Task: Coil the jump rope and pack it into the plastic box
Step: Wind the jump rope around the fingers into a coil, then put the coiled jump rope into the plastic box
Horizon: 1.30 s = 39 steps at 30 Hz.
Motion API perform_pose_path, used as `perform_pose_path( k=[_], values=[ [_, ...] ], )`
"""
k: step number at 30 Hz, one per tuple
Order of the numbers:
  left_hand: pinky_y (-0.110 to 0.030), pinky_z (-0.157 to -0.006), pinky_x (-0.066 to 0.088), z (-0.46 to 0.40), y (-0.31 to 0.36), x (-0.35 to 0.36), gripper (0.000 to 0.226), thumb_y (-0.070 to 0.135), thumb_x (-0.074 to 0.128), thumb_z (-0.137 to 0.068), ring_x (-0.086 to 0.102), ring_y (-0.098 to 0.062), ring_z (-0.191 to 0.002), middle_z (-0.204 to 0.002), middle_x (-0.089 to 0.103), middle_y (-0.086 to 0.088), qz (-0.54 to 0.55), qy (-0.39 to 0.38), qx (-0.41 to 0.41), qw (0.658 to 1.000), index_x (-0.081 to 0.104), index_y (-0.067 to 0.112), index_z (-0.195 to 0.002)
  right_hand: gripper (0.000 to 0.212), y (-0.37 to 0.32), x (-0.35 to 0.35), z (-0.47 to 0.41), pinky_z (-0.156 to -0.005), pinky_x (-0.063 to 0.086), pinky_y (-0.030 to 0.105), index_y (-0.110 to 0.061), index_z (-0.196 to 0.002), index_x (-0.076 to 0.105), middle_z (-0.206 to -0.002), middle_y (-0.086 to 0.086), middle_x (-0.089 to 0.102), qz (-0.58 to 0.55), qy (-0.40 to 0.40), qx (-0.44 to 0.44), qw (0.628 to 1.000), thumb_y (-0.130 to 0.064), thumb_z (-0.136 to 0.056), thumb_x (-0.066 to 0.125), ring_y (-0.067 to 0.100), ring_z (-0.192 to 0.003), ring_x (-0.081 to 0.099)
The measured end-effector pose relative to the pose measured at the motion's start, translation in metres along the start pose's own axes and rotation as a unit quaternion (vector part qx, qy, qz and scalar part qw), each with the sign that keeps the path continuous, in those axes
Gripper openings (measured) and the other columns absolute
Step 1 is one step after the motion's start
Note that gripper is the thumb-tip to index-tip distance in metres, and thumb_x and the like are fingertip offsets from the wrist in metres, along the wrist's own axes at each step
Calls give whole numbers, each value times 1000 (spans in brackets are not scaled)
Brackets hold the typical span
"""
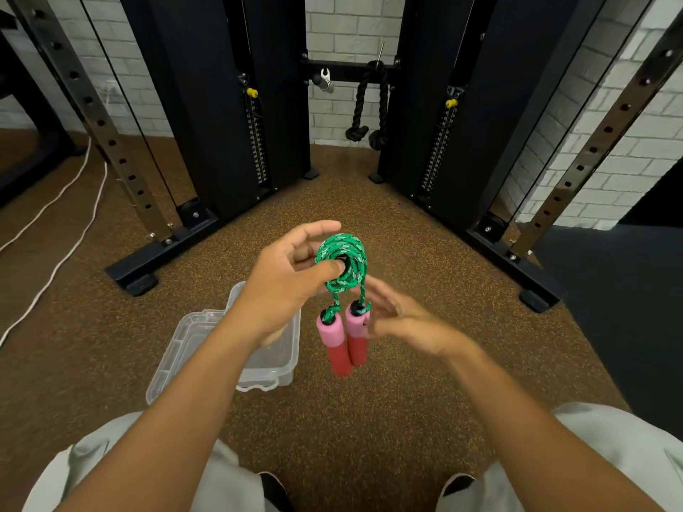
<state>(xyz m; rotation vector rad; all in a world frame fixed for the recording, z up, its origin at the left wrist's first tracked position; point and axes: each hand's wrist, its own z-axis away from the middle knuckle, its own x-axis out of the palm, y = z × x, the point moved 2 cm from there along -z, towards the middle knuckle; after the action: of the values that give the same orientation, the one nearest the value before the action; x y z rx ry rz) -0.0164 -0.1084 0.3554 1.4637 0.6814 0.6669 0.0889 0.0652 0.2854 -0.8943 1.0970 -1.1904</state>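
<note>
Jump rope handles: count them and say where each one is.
2. Both hang side by side below the green coil pinched in the left hand: the left handle nearer the plastic box, the right handle beside the open right hand. None appear hidden.

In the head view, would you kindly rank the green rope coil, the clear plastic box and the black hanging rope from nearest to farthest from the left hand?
1. Green rope coil: pinched by the left hand, thumb across it.
2. Clear plastic box: on the floor beneath that hand and forearm.
3. Black hanging rope: on the machine's crossbar at the wall, far ahead.
</note>
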Motion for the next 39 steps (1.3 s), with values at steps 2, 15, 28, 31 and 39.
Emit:
perform_pose_path(
  k=[2, 15, 28, 31, 39],
  values=[
    [-53, -97, 58, 0, 0, -1, 46, -6, 67, -92, 72, -30, -114, -117, 77, -6, 12, -1, -1, 1000, 67, 28, -123, 87, 6, 10, -5, -119, 40, 52, -48, -148, 39, -156, -11, 48, 15, -12, 8, 1000, -28, -76, 84, 20, -138, 54],
    [-38, -91, 61, -14, 2, -24, 53, -5, 65, -93, 76, -24, -106, -109, 79, -3, 40, -31, -20, 999, 53, 17, -140, 24, 21, 49, -30, -76, 56, 19, -3, -105, 76, -91, -2, 80, -33, 99, -22, 994, -13, -85, 82, 4, -80, 70],
    [-24, -88, 60, -64, -26, -105, 50, 1, 70, -93, 74, -19, -110, -121, 74, -9, -114, -29, -47, 992, 54, 11, -140, 41, 44, 97, -150, -87, 57, 45, -2, -105, 76, -109, 21, 77, -96, 111, 16, 989, -24, -73, 90, 20, -91, 70],
    [-23, -90, 59, -84, -64, -130, 42, 5, 71, -94, 73, -15, -110, -119, 75, -6, -158, -4, -58, 986, 62, 11, -134, 34, 66, 110, -185, -101, 55, 55, -7, -107, 77, -111, 18, 78, -120, 113, 35, 986, -21, -77, 88, 33, -105, 74],
    [-22, -95, 55, -150, -188, -177, 40, 3, 71, -93, 71, -4, -104, -118, 74, -1, -171, 25, -63, 983, 65, 11, -131, 18, 134, 133, -273, -89, 60, 49, -14, -95, 77, -95, 9, 79, -158, 176, 100, 966, -20, -81, 85, 22, -87, 72]
  ],
)
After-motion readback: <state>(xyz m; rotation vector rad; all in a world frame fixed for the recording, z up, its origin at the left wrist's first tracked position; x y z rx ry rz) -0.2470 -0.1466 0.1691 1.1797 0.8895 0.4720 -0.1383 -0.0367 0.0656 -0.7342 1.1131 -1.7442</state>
